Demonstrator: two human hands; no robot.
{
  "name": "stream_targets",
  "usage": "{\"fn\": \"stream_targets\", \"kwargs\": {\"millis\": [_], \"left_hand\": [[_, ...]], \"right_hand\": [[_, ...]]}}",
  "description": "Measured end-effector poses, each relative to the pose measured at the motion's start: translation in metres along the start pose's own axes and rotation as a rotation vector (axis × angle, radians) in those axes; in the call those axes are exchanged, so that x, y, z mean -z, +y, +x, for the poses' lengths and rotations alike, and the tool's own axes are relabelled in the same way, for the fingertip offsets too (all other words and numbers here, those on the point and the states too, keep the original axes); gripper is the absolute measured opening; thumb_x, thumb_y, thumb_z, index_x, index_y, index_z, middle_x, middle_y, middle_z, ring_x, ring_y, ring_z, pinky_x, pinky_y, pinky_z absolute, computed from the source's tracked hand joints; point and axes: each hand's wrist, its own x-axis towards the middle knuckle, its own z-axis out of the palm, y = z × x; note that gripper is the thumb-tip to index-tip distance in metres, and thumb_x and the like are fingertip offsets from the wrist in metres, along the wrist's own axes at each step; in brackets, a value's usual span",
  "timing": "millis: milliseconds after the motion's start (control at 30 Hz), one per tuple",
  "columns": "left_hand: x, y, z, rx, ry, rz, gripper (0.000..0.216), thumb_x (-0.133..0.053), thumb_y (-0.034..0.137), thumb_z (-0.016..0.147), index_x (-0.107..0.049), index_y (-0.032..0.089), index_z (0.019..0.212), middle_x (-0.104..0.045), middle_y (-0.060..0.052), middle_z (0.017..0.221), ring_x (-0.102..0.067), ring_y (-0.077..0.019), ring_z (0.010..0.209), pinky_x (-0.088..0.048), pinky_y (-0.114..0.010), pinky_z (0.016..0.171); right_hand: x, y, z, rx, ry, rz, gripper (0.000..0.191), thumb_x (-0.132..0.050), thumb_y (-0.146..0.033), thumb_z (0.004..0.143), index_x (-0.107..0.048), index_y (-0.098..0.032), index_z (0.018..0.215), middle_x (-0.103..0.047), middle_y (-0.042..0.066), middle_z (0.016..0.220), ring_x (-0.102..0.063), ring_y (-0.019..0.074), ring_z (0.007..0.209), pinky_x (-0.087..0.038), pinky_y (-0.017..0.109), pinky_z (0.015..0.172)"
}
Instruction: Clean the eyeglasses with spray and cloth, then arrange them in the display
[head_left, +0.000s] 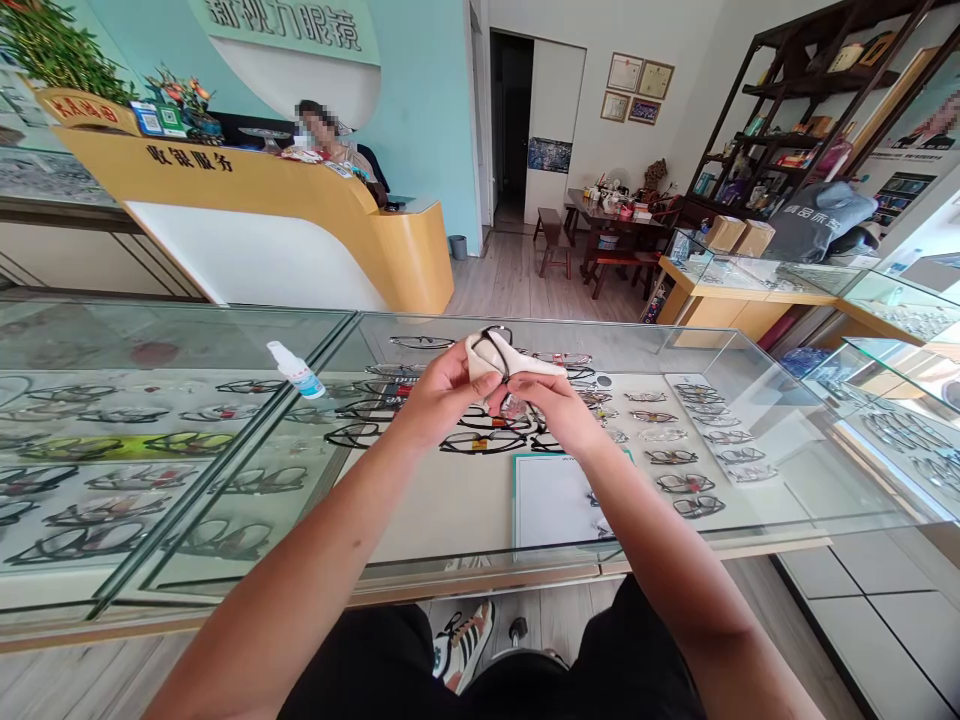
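Note:
Above the glass counter, my left hand [446, 392] is closed on a pale cleaning cloth [484, 362] that wraps part of a dark-framed pair of eyeglasses [496, 338]. My right hand [551, 402] grips the same eyeglasses and the other end of the cloth, fingers pinched together. Both hands nearly meet, and the fingers and cloth hide most of the lenses. Off to the left, a white spray bottle [298, 370] with a blue label is on the glass top, apart from my hands.
Rows of eyeglasses [484, 441] lie inside the glass display case [420, 565] beneath my hands. Beyond it stand a yellow service counter [412, 250] with a seated person [330, 140], and a dark wooden table [619, 215]. Another person in grey [817, 222] leans at the right-hand cases.

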Motion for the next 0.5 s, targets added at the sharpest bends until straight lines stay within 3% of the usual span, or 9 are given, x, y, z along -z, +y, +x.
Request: {"fn": "stream_targets", "kwargs": {"millis": [233, 367, 500], "left_hand": [[-0.003, -0.018, -0.003, -0.077, 0.322, 0.071, 0.052, -0.084, 0.066, 0.094, -0.063, 0.02, 0.08, -0.058, 0.003, 0.061, -0.048, -0.0098, 0.046, -0.039, -0.025, 0.044], [-0.002, -0.009, 0.001, -0.04, 0.235, -0.023, 0.051, -0.088, 0.065, 0.09, -0.068, 0.019, 0.082, -0.063, 0.0, 0.07, -0.058, -0.0131, 0.059, -0.051, -0.027, 0.056], [-0.007, 0.003, 0.001, 0.026, 0.083, -0.108, 0.043, -0.097, 0.051, 0.085, -0.072, 0.017, 0.093, -0.068, -0.002, 0.076, -0.065, -0.0156, 0.067, -0.057, -0.029, 0.063]], "right_hand": [[-0.013, 0.001, -0.002, -0.07, -0.059, -0.058, 0.047, -0.069, -0.064, 0.098, -0.079, -0.021, 0.082, -0.074, 0.005, 0.09, -0.055, 0.0183, 0.082, -0.05, 0.035, 0.084], [-0.003, -0.003, -0.001, -0.024, -0.006, -0.059, 0.044, -0.067, -0.06, 0.1, -0.08, -0.021, 0.082, -0.075, 0.005, 0.086, -0.057, 0.0191, 0.081, -0.051, 0.034, 0.082], [0.003, -0.002, 0.001, 0.003, 0.029, 0.016, 0.041, -0.069, -0.057, 0.099, -0.081, -0.021, 0.083, -0.075, 0.004, 0.084, -0.058, 0.0188, 0.078, -0.052, 0.034, 0.08]]}}
